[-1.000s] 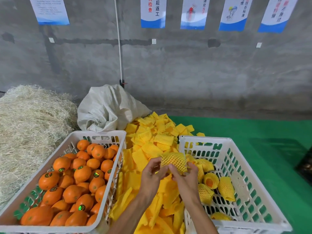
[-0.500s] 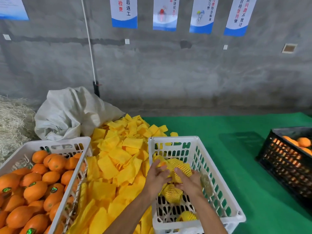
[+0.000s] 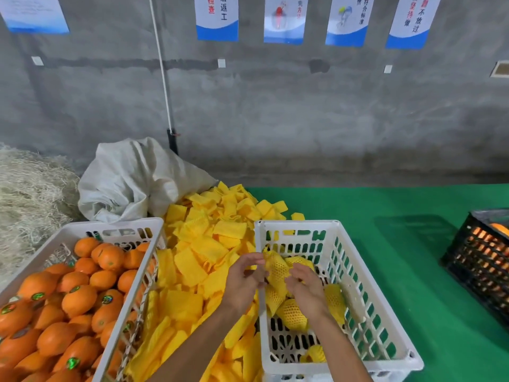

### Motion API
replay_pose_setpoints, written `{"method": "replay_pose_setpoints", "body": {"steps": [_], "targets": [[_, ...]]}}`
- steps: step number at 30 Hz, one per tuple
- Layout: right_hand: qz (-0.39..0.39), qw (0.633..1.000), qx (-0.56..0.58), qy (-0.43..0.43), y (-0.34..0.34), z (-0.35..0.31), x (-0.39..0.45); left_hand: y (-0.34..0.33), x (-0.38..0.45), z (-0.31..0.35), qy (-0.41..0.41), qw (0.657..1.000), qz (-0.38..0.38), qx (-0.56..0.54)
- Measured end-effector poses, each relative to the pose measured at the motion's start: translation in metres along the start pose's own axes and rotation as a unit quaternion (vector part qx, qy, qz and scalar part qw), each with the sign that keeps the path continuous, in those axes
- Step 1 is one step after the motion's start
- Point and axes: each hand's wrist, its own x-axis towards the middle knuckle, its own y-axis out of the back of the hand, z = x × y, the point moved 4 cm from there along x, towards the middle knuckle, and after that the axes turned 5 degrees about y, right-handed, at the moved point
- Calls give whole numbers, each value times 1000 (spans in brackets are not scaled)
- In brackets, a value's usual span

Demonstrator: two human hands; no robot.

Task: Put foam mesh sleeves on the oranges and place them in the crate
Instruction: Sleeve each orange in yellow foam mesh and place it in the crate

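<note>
My left hand (image 3: 242,282) and right hand (image 3: 304,289) pinch a sleeved orange (image 3: 276,270) just inside the white crate (image 3: 366,293)'s left wall, the fruit hidden by mesh.

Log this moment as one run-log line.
step: placing | left hand and right hand: grip sleeved orange | location: over white crate | wrapped oranges inside: several

Light even and soft, moderately bright, no hard glare. Grey wall (image 3: 303,119) dull, darker at far left. Faint broad shadow on green mat (image 3: 413,232), right of white crate (image 3: 358,285). Black crate (image 3: 479,266) at right edge dark, oranges inside glow through slots. Wide-angle bending visible: posters (image 3: 283,20) lean outward at top. Whole picture slightly soft; hands mildly blurred.
</note>
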Motion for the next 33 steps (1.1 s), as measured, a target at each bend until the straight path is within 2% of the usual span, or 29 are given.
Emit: {"method": "replay_pose_setpoints", "body": {"steps": [3,6,10,17,20,23,28,30,33], "targets": [[-49,991,-85,96,-45,-24,-7,50,-3,7,-6,998,45,44],[-121,967,-181,129,-104,-31,-14,108,-11,12,-8,995,87,57],[-218,949,-206,101,-180,-13,-35,178,-25,15,-6,988,136,70],[-292,923,-248,32,-268,38,-71,258,-54,13,-26,979,182,86],[-298,912,-282,12,-283,45,-80,271,-60,11,-38,980,181,79],[-280,908,-311,28,-280,38,-80,275,-62,8,-45,980,176,85],[-296,904,-307,38,-265,25,-78,264,-59,8,-66,981,122,135],[-295,916,-271,36,-262,24,-82,259,-59,6,-73,981,114,137],[-294,945,-147,5,-261,22,-92,255,-60,3,-77,980,136,125]]}}
